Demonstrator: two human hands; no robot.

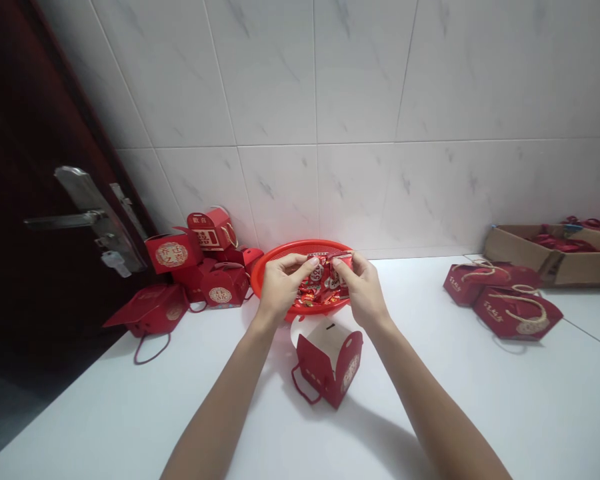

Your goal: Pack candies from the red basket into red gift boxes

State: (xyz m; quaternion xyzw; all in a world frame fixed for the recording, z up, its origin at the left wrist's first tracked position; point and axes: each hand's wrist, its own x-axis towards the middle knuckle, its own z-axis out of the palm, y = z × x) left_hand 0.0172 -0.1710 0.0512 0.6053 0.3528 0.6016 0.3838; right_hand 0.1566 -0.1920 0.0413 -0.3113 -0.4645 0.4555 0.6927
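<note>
Above a red plastic basket (300, 245), my left hand (283, 280) pinches a small red candy packet (318, 272) between thumb and fingers. My right hand (362, 283) grips another red packet (345, 267) just beside it. More wrapped red candies (313, 295) lie in the basket below. In front of the basket, between my forearms, an open red gift box (325, 363) stands on the white table (260, 437). Its flaps are up and a cord handle hangs at its left side.
At the left, several red gift boxes (173, 255) are piled near a dark door (45, 280). Two closed red boxes (517, 313) with rope handles sit at the right. Behind them is a cardboard carton (583, 267) holding red items. A tiled wall (360, 193) borders the table.
</note>
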